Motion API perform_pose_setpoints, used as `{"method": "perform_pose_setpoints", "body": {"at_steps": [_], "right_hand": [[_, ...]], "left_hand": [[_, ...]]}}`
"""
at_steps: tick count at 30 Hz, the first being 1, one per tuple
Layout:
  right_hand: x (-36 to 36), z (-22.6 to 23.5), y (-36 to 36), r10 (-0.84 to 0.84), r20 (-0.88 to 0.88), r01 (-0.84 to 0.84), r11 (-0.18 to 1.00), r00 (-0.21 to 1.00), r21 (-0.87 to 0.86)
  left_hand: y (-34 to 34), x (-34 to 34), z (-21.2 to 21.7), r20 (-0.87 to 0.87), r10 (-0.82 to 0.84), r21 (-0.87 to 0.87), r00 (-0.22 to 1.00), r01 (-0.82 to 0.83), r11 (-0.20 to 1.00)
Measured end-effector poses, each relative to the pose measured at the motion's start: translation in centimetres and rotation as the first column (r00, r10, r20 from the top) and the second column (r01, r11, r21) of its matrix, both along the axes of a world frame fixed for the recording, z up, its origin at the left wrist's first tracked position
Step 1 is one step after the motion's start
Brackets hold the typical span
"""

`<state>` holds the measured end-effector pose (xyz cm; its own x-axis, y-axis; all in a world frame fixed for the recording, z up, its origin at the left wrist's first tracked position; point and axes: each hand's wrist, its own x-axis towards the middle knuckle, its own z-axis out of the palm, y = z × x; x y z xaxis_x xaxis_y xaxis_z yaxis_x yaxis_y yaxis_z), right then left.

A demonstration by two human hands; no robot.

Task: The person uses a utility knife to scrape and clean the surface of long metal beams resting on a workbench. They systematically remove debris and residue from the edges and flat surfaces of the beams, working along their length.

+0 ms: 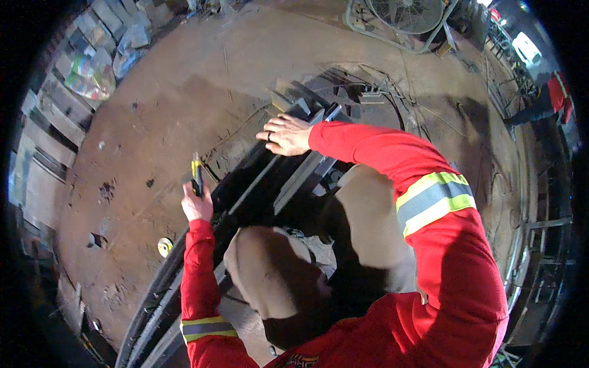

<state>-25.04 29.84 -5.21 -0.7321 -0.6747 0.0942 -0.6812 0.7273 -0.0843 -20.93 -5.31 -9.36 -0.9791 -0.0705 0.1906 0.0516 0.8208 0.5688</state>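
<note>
Your left hand (197,203) has its fingers wrapped around a yellow-and-black tool (196,170) (its lower part hidden in your grip), left of the long dark metal beams (297,184). Your right hand (287,135) lies across their far portion, fingers slightly spread; shadow obscures their middle, and their near ends are cut off.

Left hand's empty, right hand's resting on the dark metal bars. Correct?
Not quite: the left hand isn't empty. The head view shows it holding a yellow-and-black hand tool. The right hand is resting on the dark metal bars, as you say.
</note>
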Motion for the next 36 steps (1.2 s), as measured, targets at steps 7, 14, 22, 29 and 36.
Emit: {"method": "perform_pose_setpoints", "body": {"at_steps": [7, 14, 22, 29, 36], "right_hand": [[3.9, 1.8, -2.5, -0.276, -0.093, 0.285, 0.953, 0.957, 0.101], [1.5, 2.8, -0.1, -0.450, 0.158, 0.474, 0.859, 0.879, -0.192], [-4.0, 2.7, 14.0, -0.604, 0.243, 0.647, 0.744, 0.759, -0.170], [-8.1, -4.4, 14.8, -0.197, 0.441, 0.406, 0.796, 0.876, -0.450], [-7.5, -5.4, 15.7, 0.088, 0.400, 0.257, 0.638, 0.912, -0.726]], "left_hand": [[-0.6, 1.7, 2.1, -0.088, -0.051, 0.040, 0.995, 0.055, 0.998], [-1.0, 2.4, 2.1, -0.094, -0.065, 0.055, 0.993, 0.070, 0.996], [0.6, 2.2, 2.1, -0.112, 0.005, 0.103, 0.994, 0.006, 0.995], [-1.9, 2.1, 0.6, -0.170, 0.050, -0.077, 0.984, -0.064, 0.995], [-0.1, 2.7, 2.8, -0.021, 0.146, -0.112, 0.989, -0.148, 0.983]]}}
